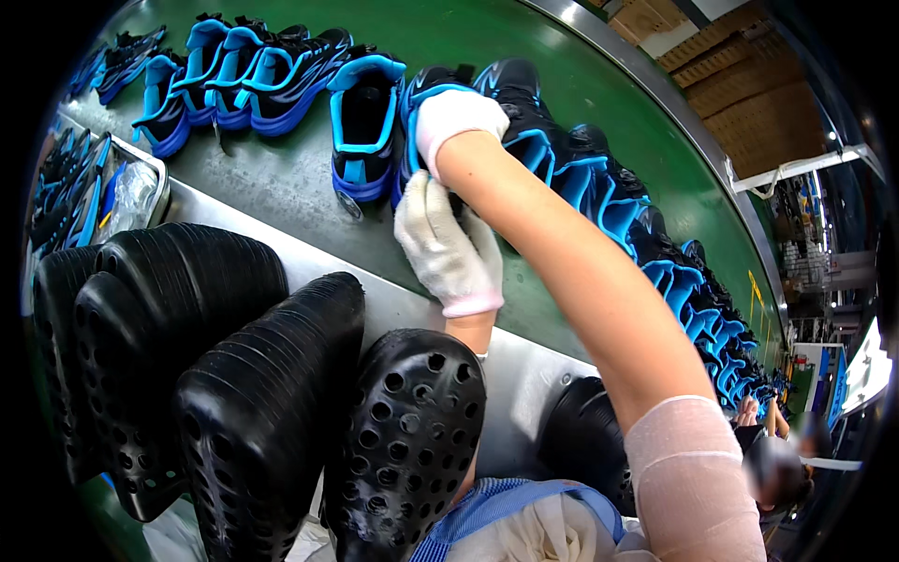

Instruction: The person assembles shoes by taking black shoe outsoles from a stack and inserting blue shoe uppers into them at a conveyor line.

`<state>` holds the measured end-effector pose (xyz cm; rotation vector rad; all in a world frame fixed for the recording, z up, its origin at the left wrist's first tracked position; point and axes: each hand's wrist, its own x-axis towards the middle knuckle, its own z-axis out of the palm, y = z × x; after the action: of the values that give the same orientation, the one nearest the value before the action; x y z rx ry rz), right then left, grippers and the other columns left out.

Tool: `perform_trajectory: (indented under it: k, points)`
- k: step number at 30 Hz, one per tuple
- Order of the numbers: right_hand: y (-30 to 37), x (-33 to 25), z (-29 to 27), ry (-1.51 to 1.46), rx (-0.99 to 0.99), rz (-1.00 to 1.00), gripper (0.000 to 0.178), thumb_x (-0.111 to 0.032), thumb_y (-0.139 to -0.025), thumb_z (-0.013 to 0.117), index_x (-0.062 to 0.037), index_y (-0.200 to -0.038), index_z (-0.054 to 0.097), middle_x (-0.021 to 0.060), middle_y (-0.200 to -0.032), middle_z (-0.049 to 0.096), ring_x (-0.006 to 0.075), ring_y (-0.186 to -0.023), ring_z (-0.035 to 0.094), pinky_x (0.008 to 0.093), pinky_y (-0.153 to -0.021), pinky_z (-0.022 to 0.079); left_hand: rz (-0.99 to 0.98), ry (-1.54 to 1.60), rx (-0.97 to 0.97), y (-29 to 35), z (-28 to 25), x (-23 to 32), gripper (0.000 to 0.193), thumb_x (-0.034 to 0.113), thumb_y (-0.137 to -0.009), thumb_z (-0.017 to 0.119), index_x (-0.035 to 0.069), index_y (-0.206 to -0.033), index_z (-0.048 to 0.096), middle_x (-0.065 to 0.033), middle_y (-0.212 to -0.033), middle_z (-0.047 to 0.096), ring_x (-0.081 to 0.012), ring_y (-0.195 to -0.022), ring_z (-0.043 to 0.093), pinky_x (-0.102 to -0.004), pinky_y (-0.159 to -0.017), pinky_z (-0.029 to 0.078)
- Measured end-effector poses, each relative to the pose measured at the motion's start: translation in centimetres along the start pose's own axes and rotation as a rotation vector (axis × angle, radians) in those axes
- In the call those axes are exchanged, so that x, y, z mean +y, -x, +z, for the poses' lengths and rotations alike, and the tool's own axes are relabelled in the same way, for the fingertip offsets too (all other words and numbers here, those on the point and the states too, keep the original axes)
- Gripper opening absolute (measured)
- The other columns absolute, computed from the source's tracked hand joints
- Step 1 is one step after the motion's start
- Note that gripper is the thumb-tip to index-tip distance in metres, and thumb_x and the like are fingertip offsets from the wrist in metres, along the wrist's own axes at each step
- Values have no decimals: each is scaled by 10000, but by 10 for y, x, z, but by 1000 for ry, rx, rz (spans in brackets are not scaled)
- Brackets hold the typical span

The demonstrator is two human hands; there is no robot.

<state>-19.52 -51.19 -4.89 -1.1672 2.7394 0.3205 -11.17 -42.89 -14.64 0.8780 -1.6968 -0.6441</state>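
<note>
A black sneaker with a bright blue collar (409,124) stands on the green belt, partly hidden by my hands and forearm. My right hand (461,120), in a white glove, is bent over the shoe's opening and grips its upper; the fingertips are out of sight. Lower down, my left hand (444,242), gloved too, has its fingers together against the heel end. Immediately left is another black sneaker (364,122), its blue-lined opening facing me. A further sneaker (513,84) is on the right of my right hand, partly behind my forearm.
More blue-and-black sneakers (272,80) line the belt (571,66) at left, and a long row (655,244) runs to the right. Black perforated shoe-shaped forms (412,431) crowd the near side. A tray (159,192) holds shoe parts and clear plastic. Another person (777,473) is far right.
</note>
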Motion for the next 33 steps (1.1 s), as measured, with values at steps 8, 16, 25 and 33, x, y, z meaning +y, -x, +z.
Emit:
perform_trajectory:
  k: [8,16,25,33]
  points:
    - [-16,16,8,73,-31,-184,303,-181,-681,785,-121,-977,750,84,-1017,714,235,-935,694,350,-747,556,-29,-11,-22,-3,-1,6,492,14,-753,630,17,-1231,511,-159,-1306,483,-373,-1157,470,-461,-981,403]
    - [4,8,-4,242,44,-288,265,-151,-664,757,-106,-925,745,82,-946,721,237,-876,705,395,-688,570,-36,-68,-52,-5,-5,7,455,31,-788,616,10,-1226,496,-168,-1301,479,-377,-1156,479,-449,-975,407]
    - [-7,14,-2,156,23,-256,189,-221,-784,695,-104,-927,735,85,-949,718,260,-885,697,388,-710,562,-95,57,-139,8,8,0,594,43,-774,594,23,-1345,434,-192,-1212,535,-391,-1094,489,-473,-967,400]
    - [89,101,-5,-136,288,-326,344,-338,-891,520,-40,-810,671,159,-757,669,343,-703,660,432,-646,531,95,47,-176,11,6,0,592,70,-749,667,73,-1314,493,-204,-1295,468,-395,-1214,447,-477,-1029,376]
